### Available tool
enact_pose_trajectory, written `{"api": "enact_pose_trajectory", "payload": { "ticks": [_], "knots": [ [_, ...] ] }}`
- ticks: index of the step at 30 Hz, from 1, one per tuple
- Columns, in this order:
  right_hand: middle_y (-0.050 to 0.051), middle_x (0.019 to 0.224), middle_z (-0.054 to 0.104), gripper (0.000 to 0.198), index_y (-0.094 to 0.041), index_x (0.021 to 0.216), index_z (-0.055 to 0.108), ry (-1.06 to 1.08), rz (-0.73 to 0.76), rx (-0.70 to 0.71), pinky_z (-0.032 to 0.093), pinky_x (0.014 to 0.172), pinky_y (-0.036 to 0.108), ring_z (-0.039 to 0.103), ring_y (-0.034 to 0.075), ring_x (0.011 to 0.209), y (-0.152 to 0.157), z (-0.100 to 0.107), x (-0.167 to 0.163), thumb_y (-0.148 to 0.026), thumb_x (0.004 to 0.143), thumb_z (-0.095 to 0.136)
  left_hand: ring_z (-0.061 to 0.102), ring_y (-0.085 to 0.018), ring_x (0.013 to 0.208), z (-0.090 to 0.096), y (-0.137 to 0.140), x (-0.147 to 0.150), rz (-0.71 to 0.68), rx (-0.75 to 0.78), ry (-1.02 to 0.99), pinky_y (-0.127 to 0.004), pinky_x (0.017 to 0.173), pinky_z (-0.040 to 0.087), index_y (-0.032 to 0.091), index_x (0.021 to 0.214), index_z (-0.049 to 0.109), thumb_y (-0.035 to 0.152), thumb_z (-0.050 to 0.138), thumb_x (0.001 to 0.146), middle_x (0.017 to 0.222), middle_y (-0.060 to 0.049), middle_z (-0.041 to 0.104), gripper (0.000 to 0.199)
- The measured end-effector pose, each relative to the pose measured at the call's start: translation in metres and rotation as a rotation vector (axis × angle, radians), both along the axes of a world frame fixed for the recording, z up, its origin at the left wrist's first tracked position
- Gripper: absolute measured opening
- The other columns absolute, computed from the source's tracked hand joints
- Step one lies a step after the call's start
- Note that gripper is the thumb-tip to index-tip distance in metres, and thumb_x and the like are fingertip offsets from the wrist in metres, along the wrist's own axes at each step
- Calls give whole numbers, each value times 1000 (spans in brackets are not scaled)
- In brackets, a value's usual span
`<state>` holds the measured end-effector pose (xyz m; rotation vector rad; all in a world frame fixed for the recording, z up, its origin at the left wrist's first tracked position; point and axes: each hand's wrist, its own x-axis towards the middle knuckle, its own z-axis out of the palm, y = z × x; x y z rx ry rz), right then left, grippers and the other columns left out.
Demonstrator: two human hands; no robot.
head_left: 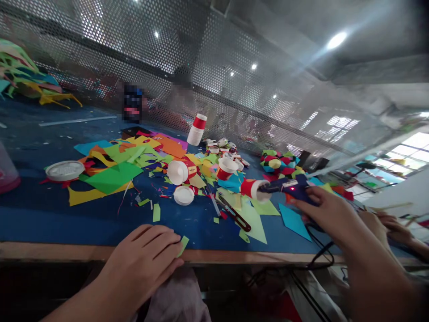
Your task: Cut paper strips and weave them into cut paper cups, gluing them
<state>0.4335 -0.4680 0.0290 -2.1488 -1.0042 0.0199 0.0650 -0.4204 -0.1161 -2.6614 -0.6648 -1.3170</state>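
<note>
Left hand (pixel 147 250) at the near table edge, fingers curled, pinching a small green paper piece (pixel 183 246) at the fingertips. Right hand (pixel 325 208) grips a dark blue glue gun (pixel 298 189), red light on, above the table's right side, its nozzle end at the mouth of a tipped red-and-white paper cup (pixel 248 188). Brown-handled cutter (pixel 239 218) lies between the hands, blue table (pixel 100 223) strewn with colored paper scraps (pixel 114 176).

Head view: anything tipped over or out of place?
Yes. One paper cup lies on its side, mouth toward the glue gun in the right hand; a second cup is also tipped, farther left. Paper scraps litter the blue tabletop, making it look untidy.
</note>
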Motion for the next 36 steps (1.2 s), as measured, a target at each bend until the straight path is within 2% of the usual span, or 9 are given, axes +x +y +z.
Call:
{"api": "enact_pose_trajectory", "payload": {
  "ticks": [4, 14, 18, 22, 24, 26, 30, 33, 36],
  "knots": [
    [2, 77, 66, 35, -19, 80, 64, -51, 29, 5, 39, 48, 30, 56, 13, 39, 9, 11, 2, -24, 53, 85, 64, -15, 91, -2, 0, 0, 0, -5, -14, -30, 87, 40, 23, 97, 72, 31, 37, 106, 92, 5, 74, 37],
    [-3, 49, 58, 21, -21, 76, 56, 227, 72, 252, 36, 47, 27, 52, 13, 44, 1, 14, -5, -28, 67, 73, 64, -13, 87, 3, 2, 1, -19, 11, -22, -28, 85, 41, 22, 97, 70, 25, 37, 106, 90, 6, 75, 34],
    [3, 50, 63, 22, -18, 63, 60, 425, 207, 213, 37, 47, 26, 55, 14, 47, -12, -7, -23, -30, 57, 78, 66, -16, 89, 8, 1, 5, 10, 34, -27, -31, 86, 43, 18, 94, 68, 18, 44, 102, 91, 1, 74, 25],
    [2, 38, 51, 29, -20, 43, 52, 615, 340, 191, 35, 44, 27, 45, 12, 40, -27, -43, -51, -37, 60, 68, 68, -17, 91, 13, -8, 30, -37, -18, -59, -31, 85, 47, 18, 89, 64, 16, 40, 101, 94, -1, 75, 27],
    [0, 35, 46, 25, -18, 53, 63, 735, 399, 192, 33, 43, 27, 40, 11, 37, -33, -58, -64, -40, 65, 64, 68, -20, 102, 12, -11, 52, -76, -54, -8, -35, 89, 47, 19, 87, 64, 18, 38, 101, 104, -2, 75, 29],
    [-2, 33, 43, 21, -17, 64, 69, 906, 443, 305, 29, 41, 25, 37, 10, 35, -38, -67, -74, -37, 66, 65, 64, -23, 115, 11, -13, 78, -144, -72, 137, -37, 94, 48, 17, 97, 65, 23, 44, 99, 122, -5, 71, 22],
    [0, 47, 62, 26, -19, 89, 73, 1047, 430, 565, 28, 40, 23, 36, 7, 32, -45, -74, -83, -26, 65, 68, 61, -25, 123, 12, -11, 121, -173, -99, 368, -35, 96, 48, 14, 106, 65, 26, 52, 95, 129, -10, 67, 21],
    [4, 66, 74, 36, -22, 101, 72, 1082, 425, 617, 33, 41, 24, 41, 7, 32, -50, -81, -83, -23, 65, 71, 67, -24, 114, 10, -12, 125, -154, -93, 373, -34, 93, 49, 13, 106, 65, 23, 52, 94, 123, -12, 70, 21],
    [5, 73, 77, 39, -22, 106, 71, 1085, 441, 640, 35, 41, 25, 45, 8, 33, -57, -90, -82, -22, 67, 73, 67, -29, 113, 3, -21, 106, -90, -31, 327, -39, 93, 47, 10, 105, 65, 21, 50, 93, 123, -18, 69, 22]
  ]
}}
